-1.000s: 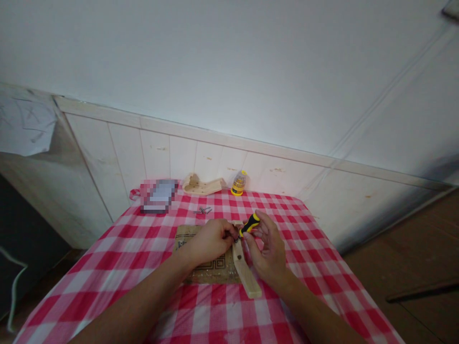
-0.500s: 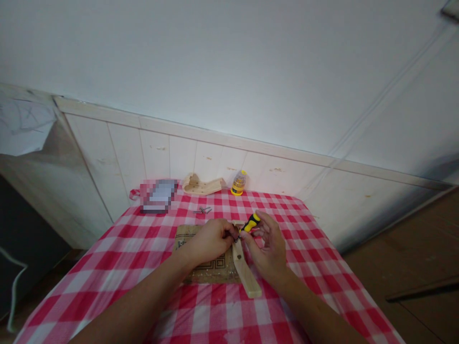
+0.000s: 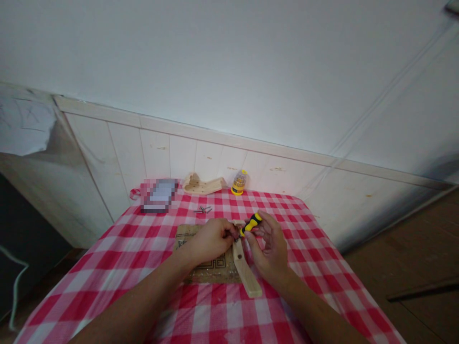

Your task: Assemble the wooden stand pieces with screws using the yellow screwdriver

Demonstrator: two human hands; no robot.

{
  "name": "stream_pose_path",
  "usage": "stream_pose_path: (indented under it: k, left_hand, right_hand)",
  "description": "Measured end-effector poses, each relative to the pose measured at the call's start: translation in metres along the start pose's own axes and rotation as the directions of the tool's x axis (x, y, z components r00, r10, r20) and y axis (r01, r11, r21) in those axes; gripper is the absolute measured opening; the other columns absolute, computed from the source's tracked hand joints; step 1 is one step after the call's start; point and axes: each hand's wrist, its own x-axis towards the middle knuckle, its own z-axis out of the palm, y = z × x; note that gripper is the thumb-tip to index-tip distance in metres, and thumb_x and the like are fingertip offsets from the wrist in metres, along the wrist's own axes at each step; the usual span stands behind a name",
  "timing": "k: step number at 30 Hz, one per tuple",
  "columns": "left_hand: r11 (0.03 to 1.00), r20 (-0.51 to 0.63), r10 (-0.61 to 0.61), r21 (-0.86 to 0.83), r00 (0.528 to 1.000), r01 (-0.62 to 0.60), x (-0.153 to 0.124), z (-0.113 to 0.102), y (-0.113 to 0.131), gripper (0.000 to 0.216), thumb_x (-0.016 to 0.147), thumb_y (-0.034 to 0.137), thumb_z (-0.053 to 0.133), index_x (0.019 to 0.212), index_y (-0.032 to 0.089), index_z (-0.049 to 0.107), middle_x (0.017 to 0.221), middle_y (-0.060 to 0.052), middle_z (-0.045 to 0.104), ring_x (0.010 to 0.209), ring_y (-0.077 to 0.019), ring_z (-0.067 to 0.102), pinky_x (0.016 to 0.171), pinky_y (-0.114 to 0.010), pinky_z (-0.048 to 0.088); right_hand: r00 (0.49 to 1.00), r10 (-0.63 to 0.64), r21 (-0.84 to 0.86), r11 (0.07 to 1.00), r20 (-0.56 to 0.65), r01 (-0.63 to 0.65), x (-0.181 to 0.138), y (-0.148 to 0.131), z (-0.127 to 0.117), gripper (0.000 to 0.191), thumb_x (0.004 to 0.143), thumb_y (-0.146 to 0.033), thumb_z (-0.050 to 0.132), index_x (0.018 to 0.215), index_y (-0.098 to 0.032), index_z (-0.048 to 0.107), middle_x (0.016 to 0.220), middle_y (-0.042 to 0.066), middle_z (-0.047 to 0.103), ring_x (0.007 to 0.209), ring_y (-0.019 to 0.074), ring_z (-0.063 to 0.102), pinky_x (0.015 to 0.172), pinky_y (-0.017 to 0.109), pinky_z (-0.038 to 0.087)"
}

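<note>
My right hand (image 3: 270, 246) has its fingers round a yellow and black screwdriver (image 3: 251, 223), which slants down to the left. The screwdriver's tip meets the upper part of a pale, bent wooden piece (image 3: 247, 274) with a dark hole near its middle. My left hand (image 3: 215, 240) is closed beside the tip, thumb and fingers pinched at the wood. What sits between those fingertips is hidden. The wooden piece lies partly over a flat brown cardboard package (image 3: 225, 274) with black print.
Several screws (image 3: 203, 209) lie beyond my hands. Farther back, a blurred-out phone-like object (image 3: 159, 196), a wooden part (image 3: 204, 185) and a clear bottle-shaped container with yellow ends (image 3: 238, 183) stand near the panelled wall (image 3: 179, 153). A red-and-white checked cloth (image 3: 204, 310) covers the table.
My right thumb and fingers have shifted slightly on the screwdriver's handle, with the thumb a little lower. The left hand and the wooden piece stay almost where they were.
</note>
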Motion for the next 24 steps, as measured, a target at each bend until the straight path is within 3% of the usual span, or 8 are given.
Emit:
stream_pose_path:
  k: [10, 15, 20, 24]
  left_hand:
    - [1.0, 0.026, 0.002, -0.029, 1.0, -0.001, 0.001, 0.001, -0.003, 0.025, 0.077, 0.005, 0.056, 0.088, 0.016, 0.075, 0.082, -0.003, 0.075, 0.072, -0.016, 0.066, 0.065, -0.024, 0.048]
    - [0.996, 0.013, -0.006, -0.092, 1.0, 0.007, -0.002, 0.003, 0.0, 0.015, 0.075, 0.007, 0.06, 0.085, 0.016, 0.067, 0.071, 0.002, 0.067, 0.061, -0.0126, 0.058, 0.054, -0.021, 0.039]
    - [0.972, 0.167, 0.122, -0.222, 0.978, -0.083, -0.004, 0.003, 0.001, 0.02, 0.072, 0.002, 0.057, 0.075, 0.016, 0.072, 0.076, 0.0, 0.074, 0.069, -0.0127, 0.065, 0.064, -0.021, 0.048]
    - [0.964, 0.177, 0.22, -0.192, 0.959, -0.186, -0.005, 0.002, 0.0, 0.027, 0.072, 0.0, 0.055, 0.077, 0.016, 0.077, 0.084, -0.002, 0.078, 0.079, -0.0148, 0.07, 0.074, -0.023, 0.052]
  right_hand:
    - [1.0, 0.0, -0.011, 1.0, -0.007, 0.0, 0.0, -0.001, 0.001, 0.055, 0.091, -0.012, 0.068, 0.141, -0.03, 0.052, 0.119, 0.009, 0.07, 0.086, 0.0181, 0.076, 0.073, 0.031, 0.067]
    - [0.999, -0.023, 0.004, 1.0, -0.03, 0.023, -0.005, -0.001, -0.003, 0.057, 0.093, -0.014, 0.067, 0.145, -0.029, 0.049, 0.118, 0.01, 0.068, 0.094, 0.0215, 0.075, 0.076, 0.034, 0.067]
    - [0.998, -0.06, 0.022, 0.998, -0.023, 0.06, -0.009, -0.004, -0.01, 0.06, 0.094, -0.012, 0.063, 0.148, -0.03, 0.046, 0.12, 0.012, 0.064, 0.097, 0.0215, 0.072, 0.079, 0.036, 0.066]
    - [0.996, -0.085, 0.021, 0.996, 0.005, 0.084, -0.01, -0.006, -0.011, 0.059, 0.093, -0.011, 0.061, 0.148, -0.028, 0.047, 0.119, 0.012, 0.064, 0.094, 0.0214, 0.07, 0.078, 0.036, 0.066]
